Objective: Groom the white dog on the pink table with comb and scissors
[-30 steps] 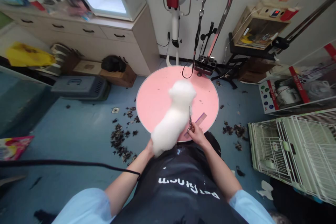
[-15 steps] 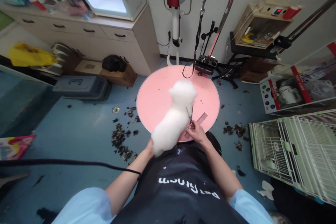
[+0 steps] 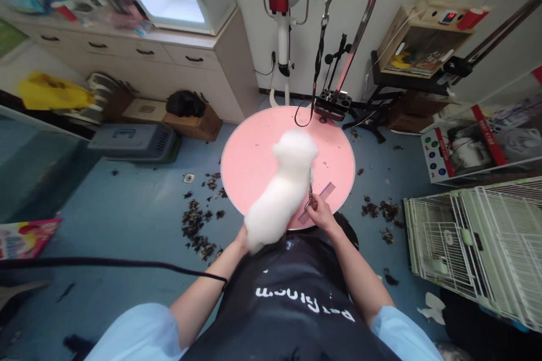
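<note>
A fluffy white dog (image 3: 277, 197) stands on the round pink table (image 3: 248, 152), its head toward the far side and its rear close to my apron. My right hand (image 3: 320, 213) is closed on the handles of a pair of scissors (image 3: 310, 189), whose blades lie together along the dog's right side. A purple comb (image 3: 327, 190) lies on the table beneath and beside that hand. My left hand (image 3: 243, 235) is at the dog's rear, its fingers hidden by the fur.
A metal grooming arm (image 3: 364, 17) with a hanging loop and a tool holder (image 3: 333, 105) rises behind the table. Dark hair clumps (image 3: 197, 225) litter the floor. A wire cage (image 3: 449, 242) stands at right, a pet carrier (image 3: 135, 141) at left. A black cord (image 3: 114, 263) crosses at left.
The scissor blades, spread apart before, have come together. My right hand has shifted slightly to the right; the dog and my left hand look nearly unchanged.
</note>
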Motion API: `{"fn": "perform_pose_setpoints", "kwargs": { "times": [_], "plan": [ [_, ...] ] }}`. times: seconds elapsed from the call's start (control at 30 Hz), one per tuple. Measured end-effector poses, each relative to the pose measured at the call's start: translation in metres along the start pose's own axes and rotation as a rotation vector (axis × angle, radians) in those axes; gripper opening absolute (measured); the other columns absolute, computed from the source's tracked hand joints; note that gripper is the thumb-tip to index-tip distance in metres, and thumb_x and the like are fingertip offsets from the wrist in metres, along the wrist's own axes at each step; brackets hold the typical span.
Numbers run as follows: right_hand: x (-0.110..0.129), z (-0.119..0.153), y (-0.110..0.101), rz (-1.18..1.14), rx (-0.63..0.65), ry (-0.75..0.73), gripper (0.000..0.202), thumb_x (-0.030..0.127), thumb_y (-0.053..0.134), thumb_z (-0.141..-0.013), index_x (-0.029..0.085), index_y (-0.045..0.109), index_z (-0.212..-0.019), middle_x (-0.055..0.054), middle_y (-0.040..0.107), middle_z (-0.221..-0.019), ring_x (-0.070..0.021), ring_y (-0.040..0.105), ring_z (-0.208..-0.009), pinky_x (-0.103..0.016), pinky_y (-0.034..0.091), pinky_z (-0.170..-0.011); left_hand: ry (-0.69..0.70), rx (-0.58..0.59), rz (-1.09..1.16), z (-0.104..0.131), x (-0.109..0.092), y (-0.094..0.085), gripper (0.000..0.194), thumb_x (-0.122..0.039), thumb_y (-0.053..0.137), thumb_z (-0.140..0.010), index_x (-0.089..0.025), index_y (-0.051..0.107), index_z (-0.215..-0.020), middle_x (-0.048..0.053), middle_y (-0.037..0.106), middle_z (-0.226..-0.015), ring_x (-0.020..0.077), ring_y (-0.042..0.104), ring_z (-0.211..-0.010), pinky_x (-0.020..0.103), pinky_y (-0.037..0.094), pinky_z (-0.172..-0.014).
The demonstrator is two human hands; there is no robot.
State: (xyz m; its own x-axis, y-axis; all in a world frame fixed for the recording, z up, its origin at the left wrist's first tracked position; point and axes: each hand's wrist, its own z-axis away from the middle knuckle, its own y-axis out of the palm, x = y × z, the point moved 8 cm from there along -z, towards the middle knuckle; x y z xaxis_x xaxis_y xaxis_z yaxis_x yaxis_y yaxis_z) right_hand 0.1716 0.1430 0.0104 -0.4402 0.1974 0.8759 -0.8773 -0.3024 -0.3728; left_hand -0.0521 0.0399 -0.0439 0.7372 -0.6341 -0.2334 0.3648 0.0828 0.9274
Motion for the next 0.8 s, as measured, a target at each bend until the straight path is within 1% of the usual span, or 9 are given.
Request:
{"fn": "perform_pose_setpoints", "kwargs": {
  "times": [0.1,0.17,0.27,0.33,0.43,0.53,0.67,0.73,0.8],
  "plan": [
    [-0.001,-0.002,0.000,-0.048,-0.008,-0.009,0.038,0.039,0.067,-0.072,0.022,0.063,-0.107,0.000,0.067,-0.087,-0.0192,0.066,-0.075,-0.037,0.056,-0.078,-0.010,-0.024,0.021,-0.001,-0.001,-0.003,0.066,-0.055,0.041,-0.111,-0.007,0.064,-0.150,0.015,0.058,-0.163,0.0315,0.051,-0.155,0.041,0.043,-0.128],
    [-0.002,-0.004,0.002,-0.075,0.004,-0.001,0.039,0.038,0.065,-0.072,0.022,0.062,-0.107,0.001,0.067,-0.085,-0.0188,0.066,-0.075,-0.037,0.056,-0.078,0.000,-0.051,0.022,-0.002,-0.002,-0.006,0.067,-0.056,0.040,-0.112,-0.007,0.063,-0.152,0.016,0.056,-0.163,0.0329,0.052,-0.153,0.042,0.044,-0.127],
    [-0.005,-0.005,0.005,-0.143,0.033,0.028,0.042,0.039,0.063,-0.072,0.023,0.061,-0.111,0.002,0.066,-0.083,-0.0185,0.065,-0.072,-0.037,0.057,-0.075,0.023,-0.059,0.030,-0.001,-0.002,-0.008,0.063,-0.051,0.039,-0.112,-0.007,0.063,-0.151,0.018,0.055,-0.164,0.0348,0.052,-0.153,0.044,0.046,-0.125],
    [-0.006,-0.006,0.008,-0.201,0.064,0.035,0.045,0.041,0.066,-0.071,0.023,0.060,-0.112,0.001,0.066,-0.085,-0.0189,0.066,-0.074,-0.036,0.057,-0.074,0.035,-0.059,0.046,0.000,-0.002,-0.011,0.062,-0.050,0.039,-0.112,-0.008,0.066,-0.149,0.017,0.059,-0.161,0.0336,0.055,-0.150,0.043,0.049,-0.123],
    [-0.007,-0.006,0.013,-0.256,0.092,0.047,0.047,0.043,0.068,-0.069,0.024,0.060,-0.111,0.001,0.065,-0.085,-0.0195,0.067,-0.076,-0.036,0.057,-0.073,0.017,-0.039,0.067,0.001,0.001,-0.015,0.064,-0.054,0.044,-0.110,-0.008,0.069,-0.146,0.016,0.062,-0.159,0.0328,0.056,-0.149,0.042,0.048,-0.125],
    [-0.007,-0.007,0.014,-0.322,0.075,0.066,0.046,0.042,0.070,-0.068,0.024,0.061,-0.109,0.001,0.067,-0.086,-0.0200,0.068,-0.079,-0.036,0.058,-0.074,0.021,-0.012,0.050,0.002,0.002,-0.018,0.060,-0.050,0.045,-0.110,-0.009,0.070,-0.145,0.015,0.058,-0.162,0.0324,0.051,-0.154,0.042,0.043,-0.129],
    [0.003,-0.005,0.015,-0.423,0.098,0.089,0.045,0.039,0.075,-0.064,0.023,0.065,-0.105,-0.001,0.072,-0.089,-0.0191,0.069,-0.080,-0.033,0.058,-0.072,0.056,0.045,0.030,0.001,-0.001,-0.017,0.061,-0.053,0.041,-0.112,-0.014,0.069,-0.149,0.009,0.062,-0.159,0.0316,0.058,-0.148,0.044,0.046,-0.127],
    [0.010,0.000,0.016,-0.467,0.139,0.146,0.046,0.038,0.078,-0.062,0.023,0.067,-0.104,-0.001,0.072,-0.085,-0.0184,0.069,-0.075,-0.030,0.056,-0.067,0.052,0.055,0.008,0.001,-0.001,-0.018,0.062,-0.054,0.039,-0.112,-0.016,0.069,-0.150,0.008,0.060,-0.161,0.0318,0.055,-0.152,0.044,0.044,-0.128],
    [0.017,0.006,0.017,-0.521,0.162,0.230,0.045,0.040,0.080,-0.062,0.022,0.068,-0.102,-0.001,0.073,-0.082,-0.0187,0.071,-0.073,-0.027,0.054,-0.063,0.038,0.029,-0.027,0.001,0.000,-0.023,0.062,-0.054,0.038,-0.112,-0.015,0.070,-0.149,0.008,0.058,-0.163,0.0326,0.046,-0.158,0.043,0.041,-0.130]
  ]
}}
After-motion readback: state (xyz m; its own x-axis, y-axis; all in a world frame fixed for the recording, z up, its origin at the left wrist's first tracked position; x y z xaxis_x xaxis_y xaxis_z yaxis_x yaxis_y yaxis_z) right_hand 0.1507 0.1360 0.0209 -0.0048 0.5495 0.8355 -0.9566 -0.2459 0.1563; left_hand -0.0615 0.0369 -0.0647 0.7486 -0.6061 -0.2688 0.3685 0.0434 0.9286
